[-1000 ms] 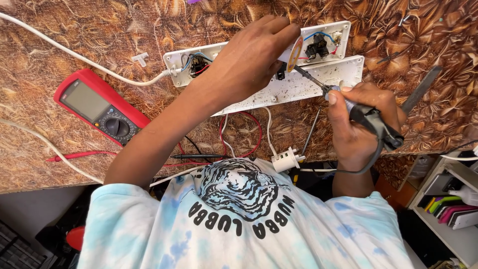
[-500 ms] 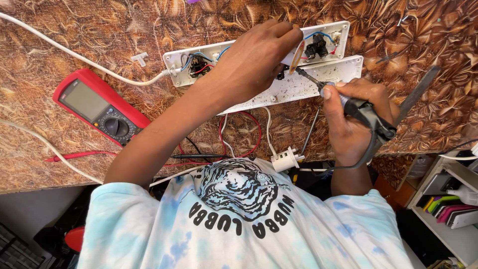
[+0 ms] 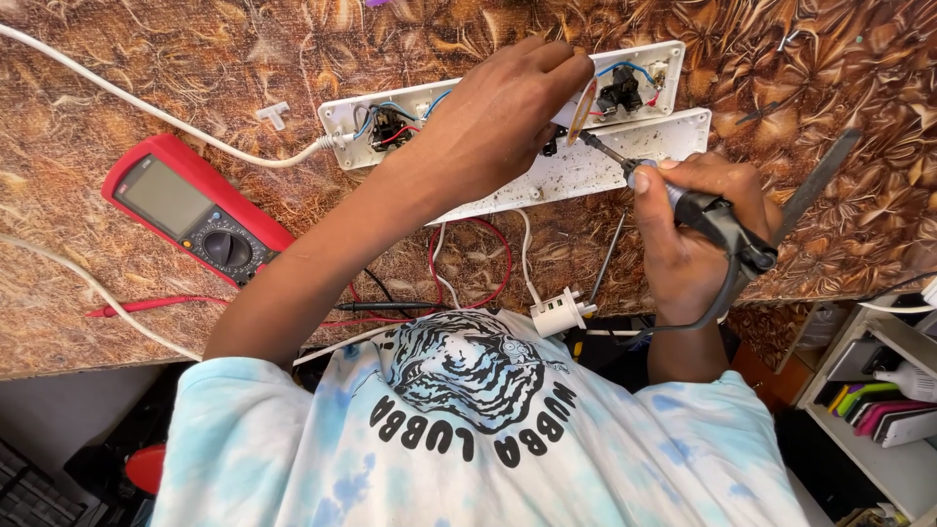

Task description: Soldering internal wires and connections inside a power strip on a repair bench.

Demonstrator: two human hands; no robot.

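White plastic extension strip [image 3: 344,119] lay opened on the patterned brown worktop [image 3: 146,59], its coloured wiring exposed, with the detached cover plate [image 3: 625,161] just below and touching it.

Head view: my left hand [image 3: 498,127] rested across the middle of the strip, fingers pressed together and pinching a thin tan strip [image 3: 583,109] that stood over the switch end. My right hand [image 3: 698,239] was wrapped tightly round the handle of the soldering iron [image 3: 717,220], its tip at the foot of the tan strip.

Change noted against a second earlier: slight. The iron's tip held at the same spot and my left hand stayed planted. I judged the joint still in progress.

A red multimeter [image 3: 195,210] lay well apart to the left, and a white plug [image 3: 558,314] near the worktop's edge.
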